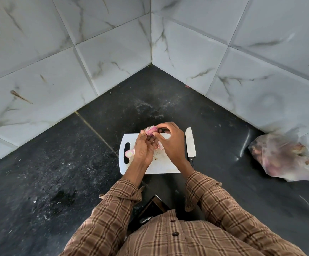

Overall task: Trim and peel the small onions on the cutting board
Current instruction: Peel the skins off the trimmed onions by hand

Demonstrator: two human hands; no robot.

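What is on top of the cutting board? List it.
On the cutting board: a cut onion by the handle slot, a few peel scraps and specks. The left hand and right hand cover the middle.

Knife (190, 143) right of cutting board (161, 166) — bag (283, 156) farther right.

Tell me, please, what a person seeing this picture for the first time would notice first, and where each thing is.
The eye goes first to the two hands above the white cutting board: the left hand holds a small pink onion while the right hand pinches its skin. A knife lies along the board's right edge, and another trimmed onion sits by the handle slot. Far right, a clear plastic bag rests on the black counter.
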